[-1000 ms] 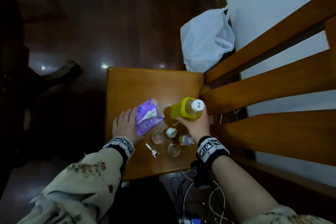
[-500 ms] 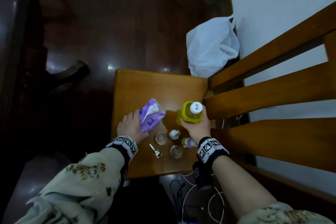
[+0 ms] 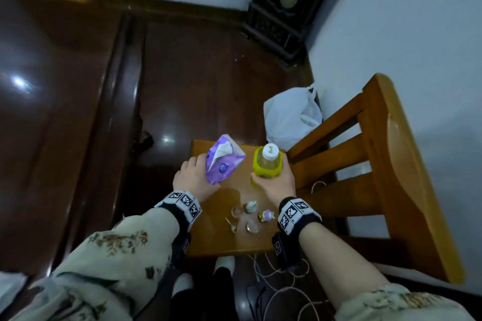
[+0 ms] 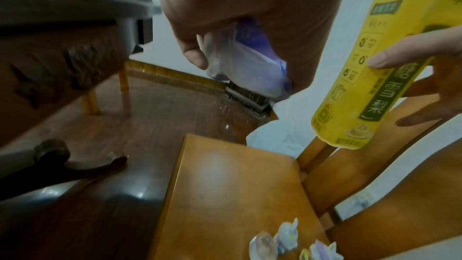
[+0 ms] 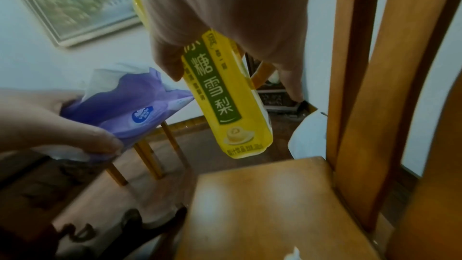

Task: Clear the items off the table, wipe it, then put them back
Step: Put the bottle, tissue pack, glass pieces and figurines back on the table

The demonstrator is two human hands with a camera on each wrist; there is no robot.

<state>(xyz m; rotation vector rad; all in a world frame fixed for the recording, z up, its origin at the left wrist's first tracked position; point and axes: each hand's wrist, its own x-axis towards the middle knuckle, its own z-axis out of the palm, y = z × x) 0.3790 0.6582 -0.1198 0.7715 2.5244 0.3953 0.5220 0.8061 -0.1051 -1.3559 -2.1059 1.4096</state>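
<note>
**Fingers on both big items, small stuff left on the tabletop**

Fingers (image 4: pixel 193 57) of the left hand (image 3: pixel 194 180) are curled round the soft purple plastic tissue pack (image 3: pixel 223 160), thumb on one face and the others behind it, white tissue sticking out the top. Right hand (image 3: pixel 276 182) has its fingers (image 5: pixel 166 64) wrapped round the tall yellow-labelled drink bottle with a white cap (image 3: pixel 267 164), held approx. upright, long axis vertical, cap up. Both wrist views show the pack and the bottle's base clear of the small square wooden tabletop (image 3: pixel 221 240), so both are lifted, not resting.

Key relation: what's left to clear sits near the front edge of the tabletop, below and behind both hands, i.e. toward the person's body. That's two small pastel figurines (image 3: pixel 251 207), two round clear glass pieces (image 3: pixel 252 227) and a small metal clip-like thing (image 3: pixel 232 224); hard to tell exactly what the last is, view too small. The cluster lies closer to the right wrist than the left.

Judgement: clearing is partly done, wiping not started. Both hands are full, so pack and bottle need a parking spot first; the wooden slatted chair (image 3: pixel 391 164) just right of the tabletop looks nearest for the bottle. The glass pieces may roll if brushed.
</note>
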